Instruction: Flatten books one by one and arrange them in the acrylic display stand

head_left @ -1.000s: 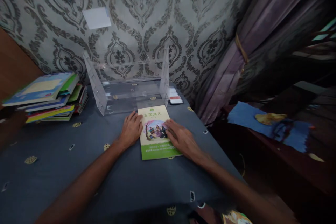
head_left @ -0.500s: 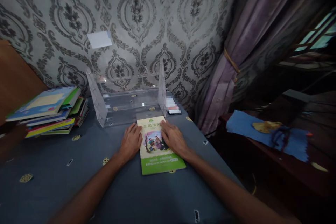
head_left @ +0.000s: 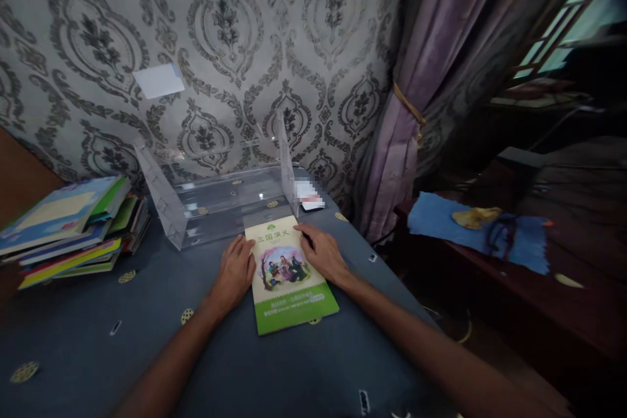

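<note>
A book [head_left: 289, 268] with a cream and green cover lies flat on the table; its cover shows Chinese characters and seated figures under a pink tree. Along its left edge rests my left hand [head_left: 236, 271], palm down, fingers stretched forward and the tips at the edge. On the other side my right hand [head_left: 323, 253] is at the upper right edge, fingers loosely extended and apart, with the thumb close to the cover. Neither hand is wrapped round the book. Just beyond the book stands a clear plastic rack [head_left: 166, 199] with upright side panels.
A stack of books [head_left: 73, 228] sits at the left. Behind the rack's right panel lies a white card-like item [head_left: 311, 194], partly blurred out. Patterned wall and a tied purple curtain [head_left: 392, 144] bound the back. A blue cloth [head_left: 435, 215] lies on dark furniture at right.
My right hand has slid off the cover to the book's right edge, uncovering more of the picture. The view has shifted right, and the book looks slightly turned.
</note>
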A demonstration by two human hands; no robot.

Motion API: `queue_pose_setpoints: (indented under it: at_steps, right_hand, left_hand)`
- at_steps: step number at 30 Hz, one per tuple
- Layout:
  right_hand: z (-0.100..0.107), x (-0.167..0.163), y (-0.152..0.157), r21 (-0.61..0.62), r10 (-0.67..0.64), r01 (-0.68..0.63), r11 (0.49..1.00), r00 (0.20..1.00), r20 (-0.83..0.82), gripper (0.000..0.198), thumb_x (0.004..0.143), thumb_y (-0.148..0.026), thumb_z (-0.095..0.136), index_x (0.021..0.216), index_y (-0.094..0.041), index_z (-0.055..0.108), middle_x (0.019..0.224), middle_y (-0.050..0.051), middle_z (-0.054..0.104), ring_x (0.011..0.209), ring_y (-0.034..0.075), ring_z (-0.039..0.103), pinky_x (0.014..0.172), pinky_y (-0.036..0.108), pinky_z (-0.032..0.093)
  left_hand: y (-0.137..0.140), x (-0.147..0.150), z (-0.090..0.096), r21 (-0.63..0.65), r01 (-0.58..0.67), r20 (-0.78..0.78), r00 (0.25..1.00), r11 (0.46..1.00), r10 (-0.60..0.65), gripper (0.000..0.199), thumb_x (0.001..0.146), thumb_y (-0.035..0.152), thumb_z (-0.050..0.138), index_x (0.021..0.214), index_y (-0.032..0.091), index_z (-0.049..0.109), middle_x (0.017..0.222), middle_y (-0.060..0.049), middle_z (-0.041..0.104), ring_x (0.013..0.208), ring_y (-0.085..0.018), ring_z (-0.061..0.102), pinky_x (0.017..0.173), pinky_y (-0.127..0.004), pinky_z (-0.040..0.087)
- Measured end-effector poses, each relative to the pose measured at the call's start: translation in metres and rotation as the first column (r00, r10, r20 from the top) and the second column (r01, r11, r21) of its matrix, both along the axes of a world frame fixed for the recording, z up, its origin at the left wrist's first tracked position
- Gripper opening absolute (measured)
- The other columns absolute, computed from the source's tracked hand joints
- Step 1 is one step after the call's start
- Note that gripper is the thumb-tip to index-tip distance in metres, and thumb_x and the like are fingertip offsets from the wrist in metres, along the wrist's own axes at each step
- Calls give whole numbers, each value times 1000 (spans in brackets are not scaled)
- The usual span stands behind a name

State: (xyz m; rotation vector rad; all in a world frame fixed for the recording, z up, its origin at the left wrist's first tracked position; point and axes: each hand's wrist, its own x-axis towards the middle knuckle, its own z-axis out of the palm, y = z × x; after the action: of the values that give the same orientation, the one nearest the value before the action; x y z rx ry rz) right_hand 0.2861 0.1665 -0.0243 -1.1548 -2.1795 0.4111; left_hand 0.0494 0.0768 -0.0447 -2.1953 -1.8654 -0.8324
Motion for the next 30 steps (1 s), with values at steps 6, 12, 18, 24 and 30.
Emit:
queue_pose_setpoints:
  at_steps: [6,12,18,24,30]
  right_hand:
    - [13,7,2,-205,-43,25,978,996,-83,38,94,-15,46,123,-18,70,115,8,77,103,23,71,96,34,50]
    - [18,13,7,-261,24,-49,964,995,-99,37,91,-14,52,122,-18,70,107,7,77,94,21,70,89,32,50]
    - [16,10,5,-212,-24,34,977,998,50,34,92,-18,56,122,-14,69,103,9,72,92,20,65,85,29,48]
    - [16,4,-5,-117,-56,81,990,977,206,29,96,-24,53,118,-14,70,115,14,65,105,25,60,91,33,44]
    - [17,0,-12,-80,-79,109,991,948,308,28,98,-25,50,112,-14,71,118,14,65,112,28,54,92,37,40]
  left_hand:
    - [0,-3,1,15,40,17,999,999,-40,35,98,21,38,124,15,62,124,-15,69,131,-32,54,109,-54,47]
    - [1,-3,3,-14,23,19,1000,1000,-23,36,98,21,39,124,13,62,126,-17,67,133,-32,53,111,-54,45]
    - [2,-4,3,-18,22,-2,1000,1000,-23,37,98,22,38,125,12,62,127,-17,67,133,-32,53,112,-54,44]
    - [1,-3,5,-58,20,29,999,998,-18,38,96,21,39,125,12,62,128,-18,67,135,-34,51,110,-56,44]
    - [1,-1,6,-87,23,213,977,996,-4,37,93,24,43,122,15,63,127,-16,67,136,-33,49,112,-53,42]
